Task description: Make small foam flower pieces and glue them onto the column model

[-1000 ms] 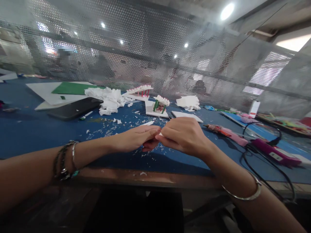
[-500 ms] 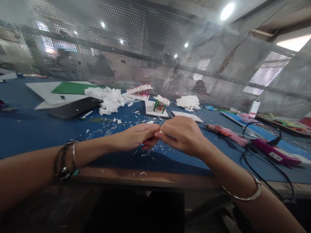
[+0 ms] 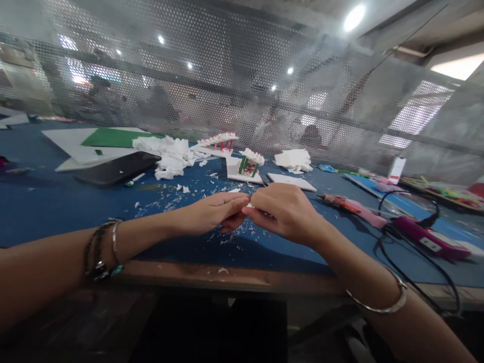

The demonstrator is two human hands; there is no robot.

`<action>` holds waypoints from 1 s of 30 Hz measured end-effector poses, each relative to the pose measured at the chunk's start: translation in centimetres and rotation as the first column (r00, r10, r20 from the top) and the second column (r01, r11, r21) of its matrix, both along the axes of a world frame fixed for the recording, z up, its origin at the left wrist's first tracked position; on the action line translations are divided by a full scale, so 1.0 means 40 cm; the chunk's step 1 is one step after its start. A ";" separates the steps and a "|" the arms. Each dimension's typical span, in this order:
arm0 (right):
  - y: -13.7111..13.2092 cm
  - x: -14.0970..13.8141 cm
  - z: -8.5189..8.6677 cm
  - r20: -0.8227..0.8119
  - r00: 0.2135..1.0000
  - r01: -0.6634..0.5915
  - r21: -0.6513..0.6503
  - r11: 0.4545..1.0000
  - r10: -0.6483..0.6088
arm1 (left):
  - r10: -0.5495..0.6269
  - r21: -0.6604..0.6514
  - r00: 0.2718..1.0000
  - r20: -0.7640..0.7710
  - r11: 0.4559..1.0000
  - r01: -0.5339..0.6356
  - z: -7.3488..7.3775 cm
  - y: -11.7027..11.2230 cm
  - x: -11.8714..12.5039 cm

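My left hand (image 3: pixel 217 213) and my right hand (image 3: pixel 283 209) meet fingertip to fingertip above the front of the blue table. Both are closed in a pinch on a small white piece (image 3: pixel 249 204), mostly covered by the fingers; it looks like paper or foam, but I cannot tell which. Beyond the hands stands a little model (image 3: pixel 249 164) with green posts and a white roof on a white base. A second model (image 3: pixel 217 143) with pink posts is farther back. White scraps (image 3: pixel 183 189) lie scattered around and under my hands.
Crumpled white paper (image 3: pixel 170 154) and a black phone (image 3: pixel 119 169) lie left. At right are a pink glue gun (image 3: pixel 353 209), a purple power strip (image 3: pixel 429 237) and looping black cable (image 3: pixel 416 252). A perforated metal screen (image 3: pixel 212 60) rises behind; people are dimly visible through it.
Both hands stay pinched together in nearly the same spot. My right hand has shifted very slightly to the right and down.
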State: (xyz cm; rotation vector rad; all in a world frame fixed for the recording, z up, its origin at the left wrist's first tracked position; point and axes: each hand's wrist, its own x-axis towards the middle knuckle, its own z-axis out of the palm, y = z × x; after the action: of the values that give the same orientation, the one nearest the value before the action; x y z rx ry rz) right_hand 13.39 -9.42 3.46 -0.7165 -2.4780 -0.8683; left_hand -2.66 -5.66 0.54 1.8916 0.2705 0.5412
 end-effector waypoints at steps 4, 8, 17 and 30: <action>0.003 0.003 -0.001 0.054 0.998 -0.014 0.023 1.000 0.013 | -0.026 0.016 0.999 -0.023 1.000 0.026 -0.002 0.004 0.000; 0.009 0.009 -0.006 -0.038 0.999 -0.029 0.017 0.999 0.030 | -0.001 -0.011 0.999 -0.050 1.000 0.000 0.004 0.000 0.001; 0.001 -0.001 0.002 0.087 0.995 -0.060 0.072 0.996 0.053 | -0.093 -0.073 0.992 -0.083 0.994 0.087 0.004 0.002 -0.005; 0.003 0.001 -0.003 0.096 0.994 -0.052 0.044 0.998 0.048 | -0.105 -0.088 0.983 -0.152 0.992 0.092 0.007 0.006 -0.013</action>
State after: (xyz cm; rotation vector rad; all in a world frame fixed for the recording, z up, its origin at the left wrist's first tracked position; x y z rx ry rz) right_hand 13.45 -9.30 3.33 -0.6082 -2.5381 -0.9586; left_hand -3.19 -5.42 0.83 1.8605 0.2950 0.3113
